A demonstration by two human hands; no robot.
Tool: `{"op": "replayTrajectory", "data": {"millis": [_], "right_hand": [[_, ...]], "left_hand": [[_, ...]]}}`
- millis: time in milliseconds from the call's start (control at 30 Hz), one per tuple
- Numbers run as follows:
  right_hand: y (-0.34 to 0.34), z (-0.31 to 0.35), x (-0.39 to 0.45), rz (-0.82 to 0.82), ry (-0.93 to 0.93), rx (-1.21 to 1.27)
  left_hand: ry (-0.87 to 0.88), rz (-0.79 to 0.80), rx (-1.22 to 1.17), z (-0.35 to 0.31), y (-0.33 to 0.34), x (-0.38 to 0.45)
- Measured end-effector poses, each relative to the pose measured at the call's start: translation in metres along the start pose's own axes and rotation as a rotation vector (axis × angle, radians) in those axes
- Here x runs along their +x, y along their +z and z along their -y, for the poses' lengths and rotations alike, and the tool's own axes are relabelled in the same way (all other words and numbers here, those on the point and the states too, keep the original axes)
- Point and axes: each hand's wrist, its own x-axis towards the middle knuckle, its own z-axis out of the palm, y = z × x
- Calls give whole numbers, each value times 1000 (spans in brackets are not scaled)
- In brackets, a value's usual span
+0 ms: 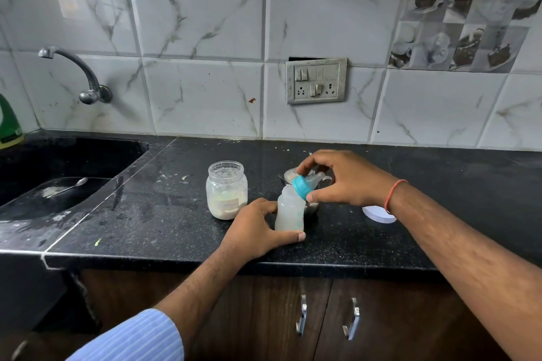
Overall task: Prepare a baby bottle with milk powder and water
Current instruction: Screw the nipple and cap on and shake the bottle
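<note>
The bottle (289,211) stands upright on the black desk (381,243), near its front edge, holding cloudy whitish liquid. The left hand (258,228) wraps its base, thumb in front and fingers curled round the far side, so this grip is grasping the bottle. The right hand (340,179) hovers above it, its grip pinching the teal cap (303,187) with the clear teat, tilted so the teat points right; the cap's lower edge sits at the bottle's mouth, but whether it is seated I cannot tell. Just left of the bottle stands an open jar (226,189) with pale powder in its lower part. A steel cup (289,176) stands behind the bottle, mostly hidden by the hands. A white lid (377,214) lies flat on the desk under the right wrist. At far left a spoon (70,186) rests in the sink (88,155), below a wall tap (79,73).
</note>
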Motion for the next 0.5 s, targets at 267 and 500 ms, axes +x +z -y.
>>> {"op": "replayTrajectory", "data": {"millis": [267,500], "right_hand": [[-6,21,26,262,-45,-96],[-15,42,43,414,-68,-287]], "left_hand": [[-9,4,-30,3,1,1],[-18,0,-35,5,2,3]]}}
